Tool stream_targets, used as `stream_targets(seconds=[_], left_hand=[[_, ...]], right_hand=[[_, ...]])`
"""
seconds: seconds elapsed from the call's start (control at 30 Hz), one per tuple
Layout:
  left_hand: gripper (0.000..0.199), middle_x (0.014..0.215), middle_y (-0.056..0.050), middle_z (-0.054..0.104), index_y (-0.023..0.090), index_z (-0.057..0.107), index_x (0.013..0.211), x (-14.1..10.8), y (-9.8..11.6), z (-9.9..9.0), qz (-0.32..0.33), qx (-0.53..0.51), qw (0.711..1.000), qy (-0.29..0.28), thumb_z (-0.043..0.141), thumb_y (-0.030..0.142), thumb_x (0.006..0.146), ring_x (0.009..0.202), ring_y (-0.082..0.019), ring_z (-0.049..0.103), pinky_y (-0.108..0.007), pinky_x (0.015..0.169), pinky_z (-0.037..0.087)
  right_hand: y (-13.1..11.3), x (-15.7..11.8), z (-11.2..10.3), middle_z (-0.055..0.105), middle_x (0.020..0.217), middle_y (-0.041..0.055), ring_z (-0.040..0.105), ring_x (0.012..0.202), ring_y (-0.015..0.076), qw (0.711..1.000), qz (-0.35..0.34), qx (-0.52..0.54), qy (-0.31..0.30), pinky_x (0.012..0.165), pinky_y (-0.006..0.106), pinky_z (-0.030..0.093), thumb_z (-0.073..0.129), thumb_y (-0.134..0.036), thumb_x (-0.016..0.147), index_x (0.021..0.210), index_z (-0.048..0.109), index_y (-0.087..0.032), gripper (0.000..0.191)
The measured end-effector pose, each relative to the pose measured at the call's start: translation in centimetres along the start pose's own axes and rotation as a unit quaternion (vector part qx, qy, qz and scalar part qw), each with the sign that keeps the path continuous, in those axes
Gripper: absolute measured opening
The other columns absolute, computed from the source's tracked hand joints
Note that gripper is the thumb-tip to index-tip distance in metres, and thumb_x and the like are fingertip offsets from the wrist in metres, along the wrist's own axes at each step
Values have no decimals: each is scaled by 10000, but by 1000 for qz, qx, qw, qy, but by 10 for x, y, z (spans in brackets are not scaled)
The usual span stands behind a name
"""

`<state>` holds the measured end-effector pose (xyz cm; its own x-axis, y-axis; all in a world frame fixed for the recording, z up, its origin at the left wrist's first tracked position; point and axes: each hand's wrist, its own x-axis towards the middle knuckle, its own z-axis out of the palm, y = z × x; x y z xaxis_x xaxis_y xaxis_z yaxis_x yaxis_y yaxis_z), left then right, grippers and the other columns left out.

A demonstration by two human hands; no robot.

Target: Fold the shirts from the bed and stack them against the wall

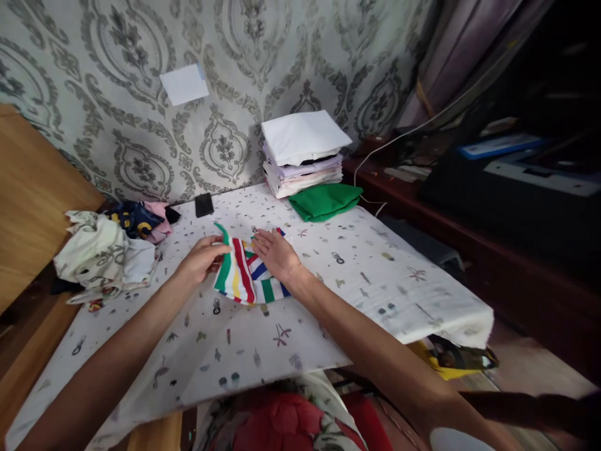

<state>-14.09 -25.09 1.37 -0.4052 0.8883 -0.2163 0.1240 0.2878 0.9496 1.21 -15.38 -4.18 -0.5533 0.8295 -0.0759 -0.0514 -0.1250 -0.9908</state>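
Note:
A striped cloth garment (240, 275) in green, yellow, red, blue and white lies partly folded on the table in the head view. At its left side, my left hand (205, 255) pinches the edge between thumb and fingers. A narrow green tip of the cloth sticks up beyond that hand. My right hand (278, 255) rests on the garment's right part with its fingers stretched out and the palm turned inward. Part of the cloth is hidden beneath that hand.
White patterned fabric covers the table (357, 313). Crumpled clothes (101, 257) lie at the left, near a black phone (203, 205). A stack of folded clothes (303, 153) stands at the back, with a folded green cloth (326, 202) before it. A white cable (399, 134) hangs at the right.

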Motion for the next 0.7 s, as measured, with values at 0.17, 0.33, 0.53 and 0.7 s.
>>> stream_targets(seconds=[0.17, 0.33, 0.53, 0.7], left_hand=[[369, 691, 13, 625, 189, 525, 1109, 6, 23, 78, 2, -33, 998, -53, 718, 287, 810, 548, -130, 613, -202, 434, 371], [259, 884, -41, 665, 204, 561, 1118, 8, -7, 82, 229, 152, 961, -22, 579, 353, 907, 786, -180, 670, -297, 684, 524], [335, 1305, -134, 634, 202, 549, 1263, 10, -42, 69, 327, 333, 884, 12, 434, 357, 990, 1236, -256, 587, -449, 1070, 450], [555, 1564, -211, 410, 157, 418, 1456, 17, -60, 92, 336, 412, 847, -1, 432, 470, 998, 1470, -323, 366, -515, 1201, 300]], right_hand=[[-3, -12, -31, 731, 1115, 187, 685, 1095, 271, 998, 8, 34, -43, 973, 467, 524, -109, -514, 989, 1297, 586, -83, 874], [2, -12, -42, 759, 927, 170, 714, 941, 328, 994, 57, 73, -53, 958, 550, 511, 243, -481, 991, 1110, 671, -86, 594], [9, -10, -38, 771, 1031, 118, 741, 895, 278, 982, 85, 169, -17, 933, 527, 547, 430, -130, 792, 1447, 460, -117, 656], [18, -5, -43, 744, 1153, 103, 738, 967, 239, 994, 42, 89, 49, 916, 455, 584, 393, -86, 764, 1539, 358, -151, 778]])
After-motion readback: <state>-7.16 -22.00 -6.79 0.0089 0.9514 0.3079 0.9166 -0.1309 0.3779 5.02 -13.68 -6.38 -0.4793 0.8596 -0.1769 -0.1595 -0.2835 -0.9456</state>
